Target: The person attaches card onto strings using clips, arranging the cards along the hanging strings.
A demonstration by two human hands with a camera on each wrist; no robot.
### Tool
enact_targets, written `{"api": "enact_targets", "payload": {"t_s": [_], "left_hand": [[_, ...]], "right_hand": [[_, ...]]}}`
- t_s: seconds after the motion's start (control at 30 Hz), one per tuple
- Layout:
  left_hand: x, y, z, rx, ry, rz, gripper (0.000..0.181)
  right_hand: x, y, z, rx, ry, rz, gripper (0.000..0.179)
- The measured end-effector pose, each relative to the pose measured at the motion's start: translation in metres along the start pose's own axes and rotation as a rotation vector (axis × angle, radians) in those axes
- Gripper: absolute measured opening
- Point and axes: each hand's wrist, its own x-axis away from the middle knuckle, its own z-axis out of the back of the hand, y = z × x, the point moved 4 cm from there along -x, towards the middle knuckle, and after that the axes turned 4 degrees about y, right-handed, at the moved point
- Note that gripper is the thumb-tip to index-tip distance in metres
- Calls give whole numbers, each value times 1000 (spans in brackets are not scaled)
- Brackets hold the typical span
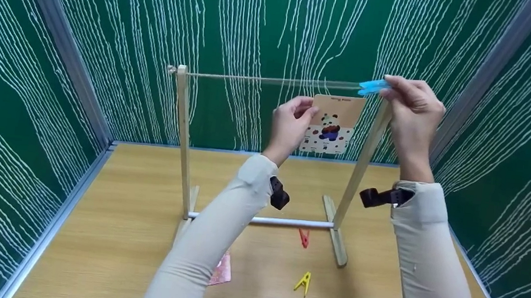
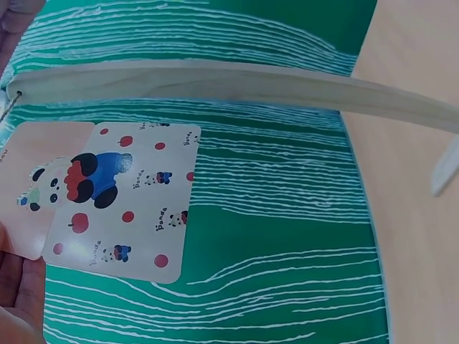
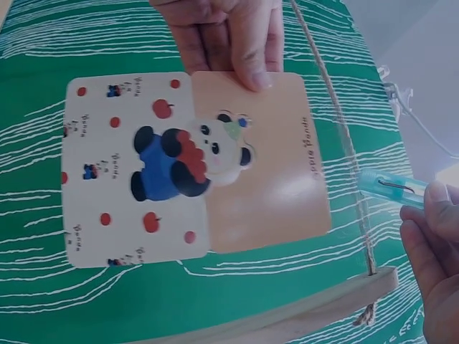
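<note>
A panda-printed card, peach above and white with red apples below, hangs upright from my left hand. The left thumb and fingers pinch its side edge, as the right wrist view shows with the card face on. My right hand pinches a blue clothespin near the right end of the twine. In the right wrist view the tip of the clothespin is right at the twine, just beyond the card's top edge.
The twine runs between two posts of a wooden stand with a white crossbar. On the table lie a red clothespin, a yellow clothespin and a pink card, partly behind the left sleeve. Green walls surround the table.
</note>
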Motion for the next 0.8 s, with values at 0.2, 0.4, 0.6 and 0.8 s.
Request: {"api": "enact_targets", "payload": {"t_s": [0.2,0.4,0.6,0.8], "left_hand": [[-1,0,0,-5,3,-8,21],[0,1,-3,9,-7,2,21],[3,-1,-6,17,-11,10,19],[3,-1,-6,11,0,3,18]], "right_hand": [[-4,2,-3,44,-16,3,18],[-5,4,-8,87,-44,-1,18],[-7,4,-10,112,-73,-3,18],[-8,1,-13,149,-115,-11,17]]}}
